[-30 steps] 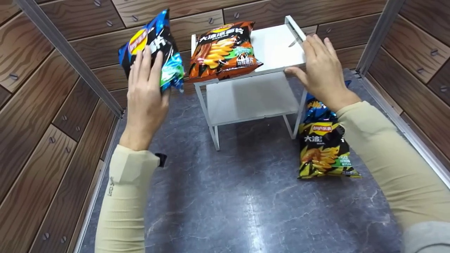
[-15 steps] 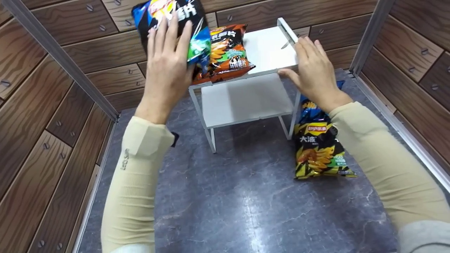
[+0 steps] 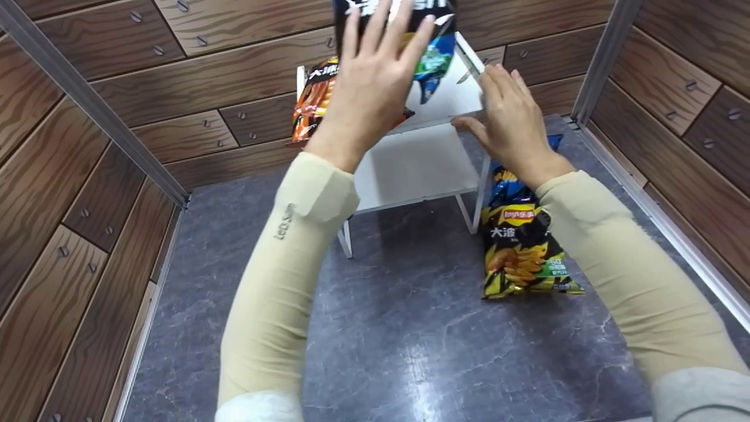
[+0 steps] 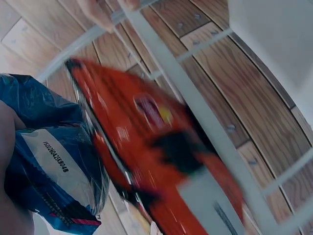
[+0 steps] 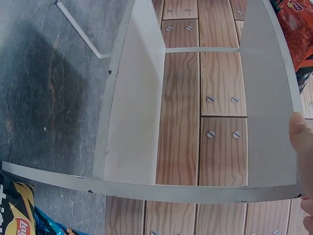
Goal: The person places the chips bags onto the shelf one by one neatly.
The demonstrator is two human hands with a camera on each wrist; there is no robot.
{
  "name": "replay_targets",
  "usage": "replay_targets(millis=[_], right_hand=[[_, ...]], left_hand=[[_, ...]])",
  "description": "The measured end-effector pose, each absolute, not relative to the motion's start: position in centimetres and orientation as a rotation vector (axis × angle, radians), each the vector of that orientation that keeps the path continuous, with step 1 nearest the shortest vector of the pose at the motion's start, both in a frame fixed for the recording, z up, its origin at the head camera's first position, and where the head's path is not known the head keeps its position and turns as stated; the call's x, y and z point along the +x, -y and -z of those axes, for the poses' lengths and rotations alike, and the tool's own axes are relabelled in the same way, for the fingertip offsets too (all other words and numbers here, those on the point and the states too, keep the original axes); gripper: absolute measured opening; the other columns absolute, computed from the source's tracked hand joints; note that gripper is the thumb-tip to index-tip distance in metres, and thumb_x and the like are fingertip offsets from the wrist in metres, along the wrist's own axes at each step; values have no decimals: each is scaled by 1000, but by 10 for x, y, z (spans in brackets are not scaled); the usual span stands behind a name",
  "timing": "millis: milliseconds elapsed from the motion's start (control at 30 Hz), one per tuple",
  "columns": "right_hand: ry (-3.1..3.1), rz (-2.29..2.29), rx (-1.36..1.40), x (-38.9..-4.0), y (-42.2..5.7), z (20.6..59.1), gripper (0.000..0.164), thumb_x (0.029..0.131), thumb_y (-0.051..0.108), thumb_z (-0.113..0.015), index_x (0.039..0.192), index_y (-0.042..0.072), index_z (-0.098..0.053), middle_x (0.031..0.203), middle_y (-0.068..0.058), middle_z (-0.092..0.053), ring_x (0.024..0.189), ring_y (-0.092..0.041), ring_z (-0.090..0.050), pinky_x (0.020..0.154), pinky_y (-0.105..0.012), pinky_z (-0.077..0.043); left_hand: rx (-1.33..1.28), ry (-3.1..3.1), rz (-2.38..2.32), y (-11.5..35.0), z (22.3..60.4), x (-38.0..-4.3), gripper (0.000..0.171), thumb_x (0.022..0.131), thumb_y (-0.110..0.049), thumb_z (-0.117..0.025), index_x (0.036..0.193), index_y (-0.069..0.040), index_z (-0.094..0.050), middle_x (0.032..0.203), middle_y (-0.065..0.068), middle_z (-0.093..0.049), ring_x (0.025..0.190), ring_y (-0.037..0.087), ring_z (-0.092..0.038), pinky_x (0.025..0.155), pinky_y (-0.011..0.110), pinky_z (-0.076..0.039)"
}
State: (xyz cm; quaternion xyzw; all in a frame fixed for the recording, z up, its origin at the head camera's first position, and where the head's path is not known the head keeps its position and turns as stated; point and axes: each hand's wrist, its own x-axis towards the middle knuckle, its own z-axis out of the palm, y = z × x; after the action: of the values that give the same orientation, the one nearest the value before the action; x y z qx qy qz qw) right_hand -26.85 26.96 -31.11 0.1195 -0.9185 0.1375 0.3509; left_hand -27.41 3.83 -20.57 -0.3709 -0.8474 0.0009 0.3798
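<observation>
At twelve o'clock in the head view, the left hand [image 3: 375, 88] holds a blue-and-black chip bag [image 3: 439, 53], fingers spread across its front (the thumb is hidden there), in front of the top of a white rack [image 3: 416, 164]. An orange chip bag [image 3: 310, 99] lies on that top at eleven. At two, the right hand [image 3: 512, 120] rests against the rack's corner, thumb wide of nearly straight fingers. A yellow-and-black bag [image 3: 518, 264] lies on the floor toward four.
</observation>
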Motion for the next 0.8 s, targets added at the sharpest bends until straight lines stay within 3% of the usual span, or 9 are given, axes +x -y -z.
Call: replay_targets(millis=[133, 267, 433, 667, 800], right_hand=[[2364, -356, 315, -268, -270, 311, 70, 90, 39, -70, 138, -8, -47, 145, -27, -48, 140, -41, -41, 124, -49, -22], [2406, -374, 287, -266, -269, 310, 78, 92, 41, -67, 150, -2, -36, 151, -23, -42, 143, -37, -38, 125, -47, -20], [2425, -364, 275, -263, -268, 311, 79, 95, 38, -65, 156, 6, -26, 157, -23, -31, 145, -37, -35, 120, -50, -29], [2397, -382, 281, -261, -271, 314, 59, 97, 22, -62, 147, 0, -39, 144, -27, -45, 129, -43, -49, 113, -55, -36], [2403, -438, 251, -262, -271, 315, 59, 97, 19, -62, 148, 0, -39, 146, -26, -44, 133, -42, -47, 113, -54, -37]], left_hand=[[-979, 2172, -42, -66, 208, -274, 50, 105, -10, -30, 154, -19, -37, 161, 10, -33, 150, 31, -28, 124, 56, -13], [-1008, 2199, -53, -90, 212, -272, 48, 107, -15, -31, 155, -20, -34, 162, 9, -30, 152, 30, -25, 124, 55, -13], [-1011, 2201, -96, -113, 216, -267, 48, 108, -23, -34, 156, -22, -31, 163, 7, -29, 152, 28, -24, 124, 56, -14], [-969, 2304, -93, -136, 229, -263, 51, 107, -21, -38, 158, -23, -28, 165, 7, -23, 153, 31, -20, 122, 61, -15], [-910, 2411, 9, -141, 236, -265, 57, 104, -19, -47, 158, -20, -27, 165, 8, -23, 153, 31, -20, 122, 59, -17]])
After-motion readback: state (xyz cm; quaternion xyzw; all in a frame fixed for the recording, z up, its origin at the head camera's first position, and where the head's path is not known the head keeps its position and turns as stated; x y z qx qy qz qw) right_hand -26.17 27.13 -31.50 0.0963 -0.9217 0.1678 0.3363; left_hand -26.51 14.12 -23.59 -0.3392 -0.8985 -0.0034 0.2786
